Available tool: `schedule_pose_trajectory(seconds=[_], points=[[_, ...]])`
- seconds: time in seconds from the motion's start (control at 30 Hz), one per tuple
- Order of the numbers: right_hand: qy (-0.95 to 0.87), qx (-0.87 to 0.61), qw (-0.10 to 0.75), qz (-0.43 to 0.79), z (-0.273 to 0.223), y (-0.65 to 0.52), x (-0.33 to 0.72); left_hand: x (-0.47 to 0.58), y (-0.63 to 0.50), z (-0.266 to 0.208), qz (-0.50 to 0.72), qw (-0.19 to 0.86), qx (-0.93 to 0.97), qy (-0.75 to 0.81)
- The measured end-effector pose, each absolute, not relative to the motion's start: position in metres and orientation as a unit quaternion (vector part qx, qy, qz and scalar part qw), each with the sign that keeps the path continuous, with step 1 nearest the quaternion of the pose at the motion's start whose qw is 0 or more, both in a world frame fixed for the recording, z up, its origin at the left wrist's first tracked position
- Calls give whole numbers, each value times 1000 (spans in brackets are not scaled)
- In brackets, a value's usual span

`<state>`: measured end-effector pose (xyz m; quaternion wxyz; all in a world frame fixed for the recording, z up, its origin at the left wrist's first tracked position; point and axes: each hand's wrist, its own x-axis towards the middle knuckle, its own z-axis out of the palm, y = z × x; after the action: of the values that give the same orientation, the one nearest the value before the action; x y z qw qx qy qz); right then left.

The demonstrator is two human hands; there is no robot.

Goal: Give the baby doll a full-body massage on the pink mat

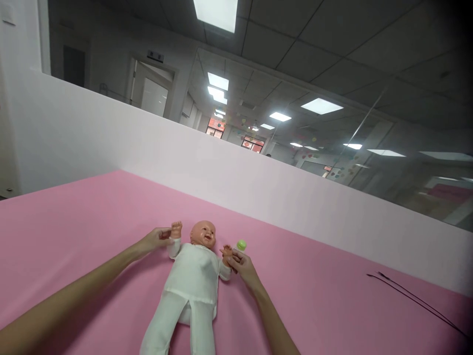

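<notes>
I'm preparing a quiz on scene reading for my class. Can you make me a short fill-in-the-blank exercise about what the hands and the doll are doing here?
1. The baby doll lies face up on a sheet whose colour is ____.
2. The left hand holds the doll by its ____.
3. The doll's outfit is ____ in colour.
4. The small ball just beyond the right hand is ____ in colour.

Missing words: pink; wrist; white; green
</notes>
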<state>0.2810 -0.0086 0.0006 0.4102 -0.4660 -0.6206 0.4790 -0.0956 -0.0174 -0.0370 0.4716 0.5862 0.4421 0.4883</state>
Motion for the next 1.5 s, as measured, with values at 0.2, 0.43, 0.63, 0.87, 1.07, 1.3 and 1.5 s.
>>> schedule_pose_trajectory(seconds=[0.2, 0.43, 0.63, 0.87, 1.07, 1.3, 1.5], points=[[-727, -378, 242, 519, -7, -58, 308, -112, -62, -46, 350, 451, 754, 323], [-692, -384, 332, 513, -14, -46, 299, -99, -55, -35, 389, 445, 727, 351], [-553, -510, 471, 462, -15, 8, 266, -68, -7, -35, 502, 461, 540, 494], [-543, -516, 471, 467, -18, 18, 254, -68, 16, -46, 491, 504, 481, 522], [-655, -424, 379, 498, 3, -27, 289, -104, -34, -39, 442, 515, 630, 378], [-762, -391, 242, 455, -11, -69, 294, -108, -61, -62, 394, 443, 698, 402], [-591, -464, 461, 472, -26, -45, 309, -122, -50, -64, 557, 434, 514, 486]])
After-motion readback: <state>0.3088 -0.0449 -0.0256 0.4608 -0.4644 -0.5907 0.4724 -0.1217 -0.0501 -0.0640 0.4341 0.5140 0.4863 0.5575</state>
